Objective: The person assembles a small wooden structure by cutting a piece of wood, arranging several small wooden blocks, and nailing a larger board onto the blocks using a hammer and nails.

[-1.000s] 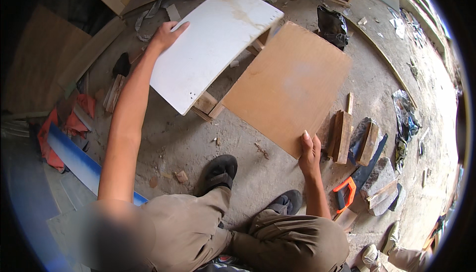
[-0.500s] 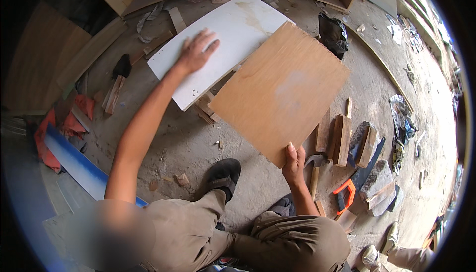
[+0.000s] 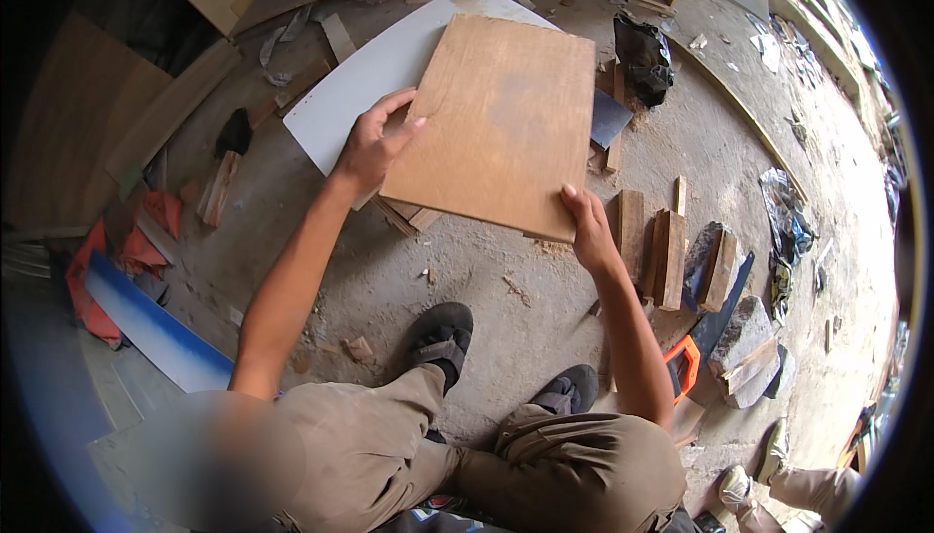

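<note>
A brown plywood board (image 3: 501,120) lies on top of a white panel (image 3: 379,76), both resting on wooden blocks over the dusty concrete floor. My left hand (image 3: 375,144) grips the brown board's left edge, with the fingers curled over it. My right hand (image 3: 584,227) holds the board's near right corner. The white panel shows to the left of and behind the brown board, and a grey corner of it sticks out on the right.
Short wood offcuts (image 3: 671,251) stand right of my right hand, with an orange-handled saw (image 3: 686,363) near my knee. A black bag (image 3: 642,56) lies behind. Orange and blue scraps (image 3: 126,280) lie left. Another person's foot (image 3: 769,455) is at lower right.
My left hand left the white panel and took the brown board's left edge. The brown board has been swung and slid leftward onto the white panel, and my right hand moved with it.
</note>
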A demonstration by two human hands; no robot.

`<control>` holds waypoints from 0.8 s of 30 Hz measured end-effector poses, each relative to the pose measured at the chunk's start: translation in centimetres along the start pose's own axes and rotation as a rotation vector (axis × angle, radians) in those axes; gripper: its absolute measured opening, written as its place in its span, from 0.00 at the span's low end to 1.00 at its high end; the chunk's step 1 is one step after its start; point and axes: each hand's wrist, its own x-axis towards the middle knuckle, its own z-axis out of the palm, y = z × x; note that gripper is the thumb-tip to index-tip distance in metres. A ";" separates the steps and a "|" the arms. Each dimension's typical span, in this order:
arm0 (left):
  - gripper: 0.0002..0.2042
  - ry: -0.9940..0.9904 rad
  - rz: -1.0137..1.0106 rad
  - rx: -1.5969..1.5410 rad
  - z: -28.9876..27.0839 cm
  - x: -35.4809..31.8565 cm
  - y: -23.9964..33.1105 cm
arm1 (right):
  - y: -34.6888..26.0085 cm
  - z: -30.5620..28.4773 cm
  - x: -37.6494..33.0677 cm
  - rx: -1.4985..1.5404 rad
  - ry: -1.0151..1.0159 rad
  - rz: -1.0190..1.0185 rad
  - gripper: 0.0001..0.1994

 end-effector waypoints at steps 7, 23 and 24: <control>0.44 -0.101 0.418 1.055 1.8 -1.6 4.2 | 0.2 2.2 3.8 -0.049 -0.061 0.011 0.24; 0.40 -0.312 0.826 1.041 15.1 -3.3 1.5 | 3.4 -2.5 -7.9 0.034 0.278 -0.127 0.21; 0.40 -0.347 0.825 1.033 15.7 -3.5 1.3 | 3.2 -2.9 -8.5 0.009 0.281 -0.084 0.21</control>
